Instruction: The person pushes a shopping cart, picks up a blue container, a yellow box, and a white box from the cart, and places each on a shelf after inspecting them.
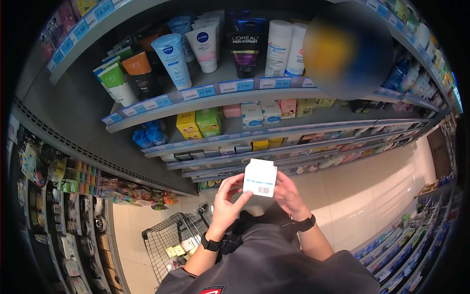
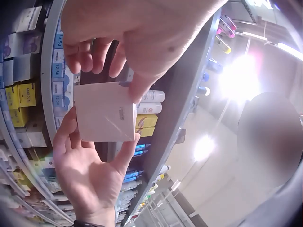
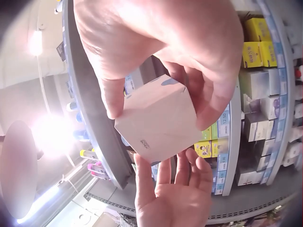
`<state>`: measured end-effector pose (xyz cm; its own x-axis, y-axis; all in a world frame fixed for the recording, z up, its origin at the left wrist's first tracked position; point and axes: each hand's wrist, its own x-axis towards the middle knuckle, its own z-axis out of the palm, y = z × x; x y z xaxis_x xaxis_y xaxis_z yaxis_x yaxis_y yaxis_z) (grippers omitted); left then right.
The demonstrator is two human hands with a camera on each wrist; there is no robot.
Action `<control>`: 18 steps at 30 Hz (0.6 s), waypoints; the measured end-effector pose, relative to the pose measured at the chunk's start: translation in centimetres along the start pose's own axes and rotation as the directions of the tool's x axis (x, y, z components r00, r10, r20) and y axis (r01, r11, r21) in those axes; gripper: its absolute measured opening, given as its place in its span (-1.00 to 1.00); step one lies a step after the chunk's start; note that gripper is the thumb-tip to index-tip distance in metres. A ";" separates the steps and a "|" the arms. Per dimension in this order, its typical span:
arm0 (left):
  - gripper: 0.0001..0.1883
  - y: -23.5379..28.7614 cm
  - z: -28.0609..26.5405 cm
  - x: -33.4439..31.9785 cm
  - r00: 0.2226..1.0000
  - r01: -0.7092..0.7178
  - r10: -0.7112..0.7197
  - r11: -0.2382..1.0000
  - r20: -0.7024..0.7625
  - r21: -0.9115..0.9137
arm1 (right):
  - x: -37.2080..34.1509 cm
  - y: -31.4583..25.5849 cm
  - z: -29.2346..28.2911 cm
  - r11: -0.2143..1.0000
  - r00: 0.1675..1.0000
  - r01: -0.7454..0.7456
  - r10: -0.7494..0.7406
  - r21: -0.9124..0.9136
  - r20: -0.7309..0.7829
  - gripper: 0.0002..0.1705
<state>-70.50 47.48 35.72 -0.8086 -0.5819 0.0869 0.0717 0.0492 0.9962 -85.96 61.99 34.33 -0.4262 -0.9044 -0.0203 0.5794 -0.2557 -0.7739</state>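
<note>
A small white box (image 1: 260, 178) with a blue stripe and a barcode is held up between both hands in front of the body. My left hand (image 1: 226, 203) grips its left side, the thumb at the lower left corner. My right hand (image 1: 291, 196) holds the right side. In the left wrist view, the left hand (image 2: 137, 38) reaches down from above with its thumb on the corner of the box (image 2: 105, 112). The right wrist view has the right hand's (image 3: 165, 42) thumb and fingers on opposite sides of the box (image 3: 158, 120), the left hand (image 3: 174, 203) below.
Shelves of tubes and bottles (image 1: 175, 61) stand ahead, with yellow (image 1: 188, 125) and green boxes (image 1: 209, 121) on a lower level. A wire shopping cart (image 1: 169, 237) holding several items is at the lower left. More stocked shelves (image 1: 83, 235) line both sides of the tiled floor (image 1: 342, 196).
</note>
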 end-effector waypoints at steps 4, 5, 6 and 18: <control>-0.45 0.2 0.2 0.1 0.994 0.093 -0.107 0.955 -0.033 -0.281 | -0.1 -0.7 -0.2 0.996 0.997 -0.016 0.023 0.088 -0.075 -0.39; -0.48 0.1 0.2 0.1 0.992 0.084 -0.108 0.944 -0.060 -0.320 | -0.1 -0.8 -0.2 0.994 0.996 -0.018 0.027 0.106 -0.084 -0.46; -0.48 0.2 0.1 0.1 0.992 0.084 -0.108 0.944 -0.059 -0.320 | 0.0 -0.6 -0.3 0.994 0.996 -0.018 0.027 0.105 -0.085 -0.46; -0.17 1.1 0.1 0.2 0.978 0.207 -0.179 0.883 0.105 -0.422 | 0.8 0.5 1.0 1.000 1.000 0.009 -0.009 0.001 0.006 -0.17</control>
<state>-70.66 47.46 36.88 -0.8652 -0.4927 -0.0932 0.1422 -0.4193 0.8966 -85.32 60.81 34.51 -0.4274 -0.9040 -0.0094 0.5765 -0.2645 -0.7731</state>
